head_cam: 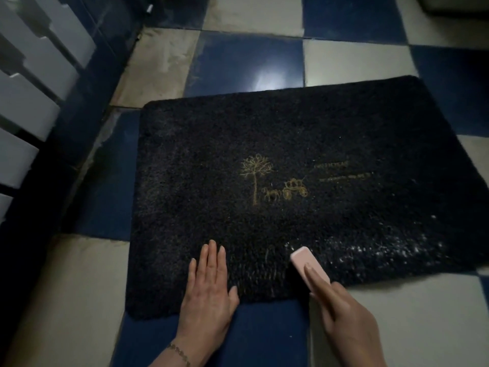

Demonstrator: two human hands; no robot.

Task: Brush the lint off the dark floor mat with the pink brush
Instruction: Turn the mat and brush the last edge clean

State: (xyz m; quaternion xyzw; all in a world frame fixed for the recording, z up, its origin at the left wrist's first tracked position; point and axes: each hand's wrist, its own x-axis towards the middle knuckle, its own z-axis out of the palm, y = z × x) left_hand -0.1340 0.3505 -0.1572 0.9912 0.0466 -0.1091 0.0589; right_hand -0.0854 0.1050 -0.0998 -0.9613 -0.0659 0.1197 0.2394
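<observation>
1. The dark floor mat (264,144) is lying flat on a blue and pale checkered tile floor (352,62), its long axis running left to right, slightly skewed so the right end is sitting farther away than the left end.

2. The left hand (209,284) is resting flat on the near edge of the mat, fingers straight and together, pointing away; it is holding nothing and appears to be pinning the mat down.

3. The right hand (341,305) is gripping the pink brush (309,266), fingers lying along its top and wrapping its near end. The brush is sitting on the pile near the mat's near edge, just right of the left hand, its long axis slanting from near-right to far-left.

4. The relation that matters: the lint (375,250) is showing as a band of pale specks along the near strip of the mat, stretching rightward from the brush's far tip toward the right end. It is lying wholly on the right hand's side, and the brush is already touching the band's left end.

5. My judgement: the coming stroke is calling for travel along the mat's long axis through that band, while the left hand is bracing the mat against sliding.

6. The middle of the mat, around the gold tree-and-carriage design (272,181), is looking mostly free of specks.
</observation>
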